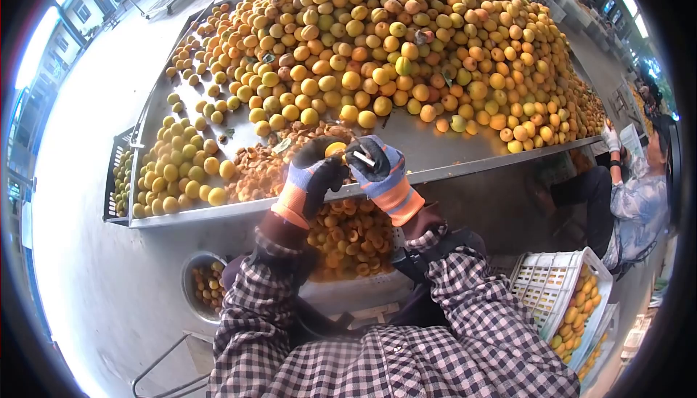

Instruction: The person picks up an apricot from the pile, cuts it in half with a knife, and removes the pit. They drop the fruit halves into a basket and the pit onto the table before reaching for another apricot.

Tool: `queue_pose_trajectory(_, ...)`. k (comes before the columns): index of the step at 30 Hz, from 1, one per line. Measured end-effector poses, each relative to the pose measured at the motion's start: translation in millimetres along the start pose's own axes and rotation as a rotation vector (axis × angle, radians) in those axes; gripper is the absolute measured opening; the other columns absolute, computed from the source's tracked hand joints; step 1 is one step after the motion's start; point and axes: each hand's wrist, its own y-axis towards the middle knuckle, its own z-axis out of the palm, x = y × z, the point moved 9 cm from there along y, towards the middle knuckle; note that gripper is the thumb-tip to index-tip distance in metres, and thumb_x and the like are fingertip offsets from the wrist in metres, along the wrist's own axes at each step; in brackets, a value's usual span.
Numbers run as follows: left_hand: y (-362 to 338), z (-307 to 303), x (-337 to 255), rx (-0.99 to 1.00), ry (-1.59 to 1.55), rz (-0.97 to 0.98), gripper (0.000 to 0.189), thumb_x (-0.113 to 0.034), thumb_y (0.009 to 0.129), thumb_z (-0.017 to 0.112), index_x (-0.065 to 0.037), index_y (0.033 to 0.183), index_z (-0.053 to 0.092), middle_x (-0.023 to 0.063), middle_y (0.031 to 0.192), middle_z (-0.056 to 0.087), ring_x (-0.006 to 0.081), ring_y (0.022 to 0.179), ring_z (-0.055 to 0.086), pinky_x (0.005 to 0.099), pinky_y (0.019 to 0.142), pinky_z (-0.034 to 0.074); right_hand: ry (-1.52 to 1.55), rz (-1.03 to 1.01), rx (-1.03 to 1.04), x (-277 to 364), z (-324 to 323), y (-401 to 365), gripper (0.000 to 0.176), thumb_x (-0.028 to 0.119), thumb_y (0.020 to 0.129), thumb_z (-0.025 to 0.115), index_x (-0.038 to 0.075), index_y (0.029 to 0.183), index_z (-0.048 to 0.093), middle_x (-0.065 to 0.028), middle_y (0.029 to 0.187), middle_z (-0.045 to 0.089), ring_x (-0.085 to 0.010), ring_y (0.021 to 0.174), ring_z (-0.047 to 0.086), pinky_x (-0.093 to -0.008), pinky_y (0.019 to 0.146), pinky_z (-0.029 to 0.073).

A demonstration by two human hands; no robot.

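Note:
Both hands wear grey-blue gloves with orange cuffs and dark palms, held close together over the front edge of a metal table (450,171). My left hand (314,174) is closed on a yellow apricot (335,150). My right hand (377,169) is wrapped round a small tool with a white handle (364,158), right beside the fruit; its tip is too small to make out. Behind my hands lies a scatter of brownish apricot pieces (261,171). Below them, a container under the table edge holds many orange halves (351,235).
A large heap of apricots (392,50) covers the table's back. Greenish-yellow ones (174,158) lie at left, beside a black crate (118,180). A metal bowl (187,289) stands lower left, a white crate (541,285) lower right. A co-worker (639,206) sits at right.

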Motion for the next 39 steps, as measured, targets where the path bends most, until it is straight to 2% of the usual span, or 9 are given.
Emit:
queue_pose_trajectory(5, 5.1, -25.1, 7.4, -0.243, 0.104, 0.054, 0.031, -0.015, 0.093, 0.059, -0.001, 0.119, 0.055, 0.0046, 0.090, 0.062, 0.0093, 0.068, 0.056, 0.0235, 0.059, 0.047, -0.059, -0.190, 0.109, 21.7, 14.2, -6.5, 0.017, 0.005, 0.080, 0.070, 0.005, 0.095, 0.062, -0.0077, 0.085, 0.065, -0.0243, 0.075, 0.066, -0.0312, 0.069, 0.052)
queue_pose_trajectory(11, 1.4, -9.1, -0.7, -0.057, 0.171, 0.077, 0.039, -0.016, 0.088, 0.060, -0.001, 0.124, 0.053, 0.0020, 0.093, 0.059, 0.0077, 0.073, 0.054, 0.0225, 0.064, 0.047, 0.029, 0.211, 0.048, -45.6, 0.8, 11.3, 0.021, 0.007, 0.082, 0.069, 0.005, 0.101, 0.062, -0.0137, 0.085, 0.067, -0.0295, 0.080, 0.068, -0.0326, 0.069, 0.053)
queue_pose_trajectory(16, 0.4, 3.5, 3.4, -0.018, 0.178, 0.021, 0.041, -0.016, 0.086, 0.060, -0.001, 0.124, 0.053, 0.0011, 0.090, 0.058, 0.0073, 0.071, 0.053, 0.0223, 0.063, 0.045, 0.330, 0.209, -0.147, -40.0, -20.8, 14.8, 0.016, 0.003, 0.085, 0.067, 0.004, 0.100, 0.063, -0.0016, 0.080, 0.064, -0.0083, 0.072, 0.060, -0.0235, 0.064, 0.049)
queue_pose_trajectory(19, 2.0, 12.1, 16.2, 0.030, 0.147, -0.061, 0.038, -0.016, 0.087, 0.059, -0.001, 0.122, 0.054, 0.0006, 0.085, 0.057, 0.0066, 0.067, 0.051, 0.0215, 0.059, 0.043, 0.825, 0.342, -0.320, -41.2, -30.5, 15.0, 0.017, 0.002, 0.087, 0.065, 0.003, 0.103, 0.061, -0.0013, 0.078, 0.061, -0.0064, 0.068, 0.057, -0.0193, 0.059, 0.047)
queue_pose_trajectory(23, 2.6, 31.5, 27.6, 0.111, 0.139, -0.090, 0.037, -0.016, 0.089, 0.058, -0.001, 0.122, 0.053, -0.0001, 0.079, 0.055, 0.0070, 0.063, 0.051, 0.0207, 0.055, 0.042, 0.930, 0.249, -0.449, -14.2, -52.6, 26.2, 0.019, 0.010, 0.090, 0.064, 0.002, 0.105, 0.058, -0.0049, 0.067, 0.058, -0.0091, 0.042, 0.047, -0.0225, 0.038, 0.037)
queue_pose_trajectory(30, 0.8, 35.9, 34.6, 0.097, 0.131, -0.122, 0.033, -0.014, 0.085, 0.060, -0.006, 0.117, 0.056, 0.0014, 0.081, 0.057, 0.0068, 0.065, 0.051, 0.0218, 0.058, 0.042, 0.817, 0.147, -0.389, -12.1, -41.6, 28.9, 0.031, 0.024, 0.092, 0.065, 0.000, 0.108, 0.052, -0.0071, 0.061, 0.053, -0.0106, 0.040, 0.042, -0.0241, 0.035, 0.036)
queue_pose_trajectory(33, 7.3, 28.5, 39.3, 0.081, 0.246, 0.021, 0.035, -0.014, 0.089, 0.060, -0.005, 0.122, 0.052, -0.0008, 0.081, 0.056, 0.0040, 0.067, 0.050, 0.0182, 0.057, 0.040, 0.862, 0.179, -0.412, -8.4, -39.1, 26.5, 0.022, 0.015, 0.092, 0.063, 0.000, 0.106, 0.058, -0.0029, 0.063, 0.056, -0.0072, 0.044, 0.046, -0.0202, 0.039, 0.036)
queue_pose_trajectory(36, 8.8, 33.2, 26.8, 0.070, 0.323, 0.231, 0.032, -0.013, 0.088, 0.061, -0.004, 0.118, 0.055, 0.0005, 0.086, 0.058, 0.0054, 0.074, 0.052, 0.0202, 0.062, 0.044, 0.913, 0.193, -0.437, -11.6, -34.7, 25.5, 0.024, 0.020, 0.093, 0.062, 0.000, 0.106, 0.058, -0.0031, 0.062, 0.055, -0.0073, 0.043, 0.045, -0.0205, 0.039, 0.034)
queue_pose_trajectory(39, 5.3, 40.3, 18.0, 0.057, 0.438, 0.277, 0.027, -0.008, 0.085, 0.061, -0.004, 0.111, 0.056, 0.0081, 0.097, 0.058, 0.0164, 0.095, 0.056, 0.0321, 0.085, 0.046, 0.972, 0.256, -0.475, -21.6, -29.6, 25.6, 0.026, 0.025, 0.095, 0.060, 0.001, 0.104, 0.058, -0.0026, 0.060, 0.054, -0.0076, 0.041, 0.043, -0.0211, 0.037, 0.032)
